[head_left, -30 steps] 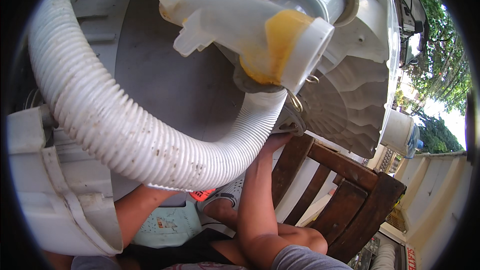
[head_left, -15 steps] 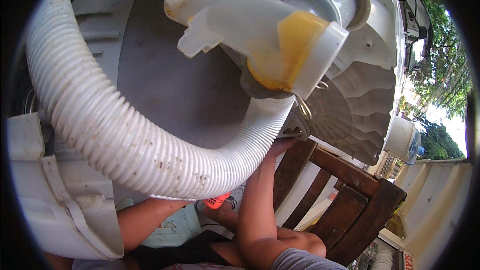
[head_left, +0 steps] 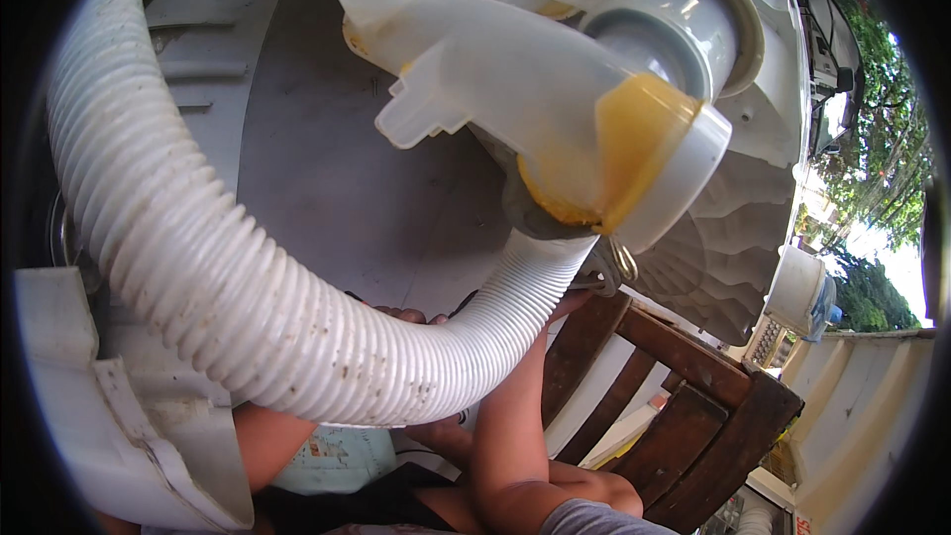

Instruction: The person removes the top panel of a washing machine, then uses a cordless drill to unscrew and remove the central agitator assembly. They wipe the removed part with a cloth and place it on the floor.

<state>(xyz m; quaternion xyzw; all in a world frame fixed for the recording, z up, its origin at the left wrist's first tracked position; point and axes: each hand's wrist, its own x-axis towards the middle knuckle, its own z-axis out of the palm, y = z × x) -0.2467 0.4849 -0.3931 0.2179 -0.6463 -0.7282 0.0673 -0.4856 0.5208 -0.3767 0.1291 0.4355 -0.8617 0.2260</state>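
Observation:
A thick white ribbed hose [head_left: 287,322] sweeps down from the upper left and curves up to a translucent plastic housing [head_left: 515,69] with yellow-brown sealant on it. Below the hose my left forearm comes in. Over its upper edge show the curled fingers of my left hand [head_left: 411,316], with a dark thing beside them; what they grip is hidden. Behind the hose's right end reaches my right hand [head_left: 573,303], mostly covered, close to a grey loop of cord [head_left: 604,272]. Its fingers are hidden. A metal wire clamp [head_left: 623,258] hangs under the housing.
A large white plastic tub base [head_left: 733,188] with moulded ribs rises behind the housing. On the right stands a dark wooden chair [head_left: 684,367]. White plastic panelling [head_left: 129,436] sits at lower left. A pale green object [head_left: 342,461] lies near my legs.
My left hand has moved up behind the hose, and its fingers now show above it. The orange-red thing near it is out of sight. Housing and hose appear lower in view.

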